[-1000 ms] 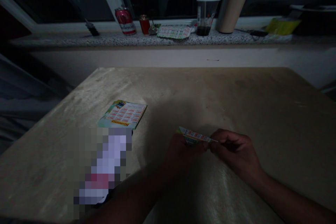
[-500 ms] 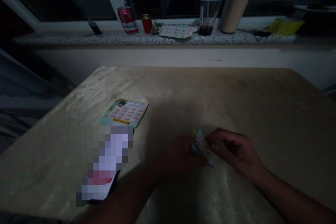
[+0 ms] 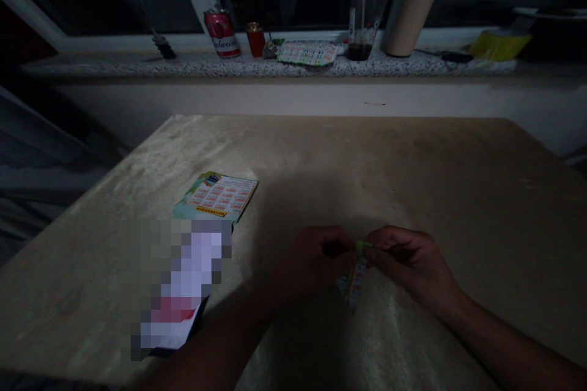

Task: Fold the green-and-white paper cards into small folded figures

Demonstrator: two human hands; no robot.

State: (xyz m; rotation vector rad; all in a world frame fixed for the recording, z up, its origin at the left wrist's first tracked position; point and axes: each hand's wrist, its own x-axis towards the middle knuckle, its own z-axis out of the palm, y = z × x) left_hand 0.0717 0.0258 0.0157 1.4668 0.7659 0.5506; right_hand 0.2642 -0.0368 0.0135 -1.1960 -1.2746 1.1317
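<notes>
Both hands meet low over the middle of a worn beige table (image 3: 413, 159) in dim light. My left hand (image 3: 309, 263) and my right hand (image 3: 408, 263) pinch the top edge of a small printed card (image 3: 355, 278), which hangs on edge between them with its red-and-white grid face turned down toward the table. Fingers of both hands are curled closed on it. A second printed card (image 3: 217, 195) with the same red grid lies flat on the table to the left, well clear of my hands.
A blurred-out flat item (image 3: 178, 287) lies at the table's front left. On the stone windowsill (image 3: 137, 64) behind stand a red can (image 3: 221, 32), a small red jar (image 3: 255, 41), more printed cards (image 3: 307, 52), a lidded cup (image 3: 364, 21), a cardboard tube (image 3: 410, 3) and a yellow packet (image 3: 498, 46).
The card was held flat and level between my hands; it has been swung down so it now hangs on edge below my fingertips. My left hand has shifted slightly to the left.
</notes>
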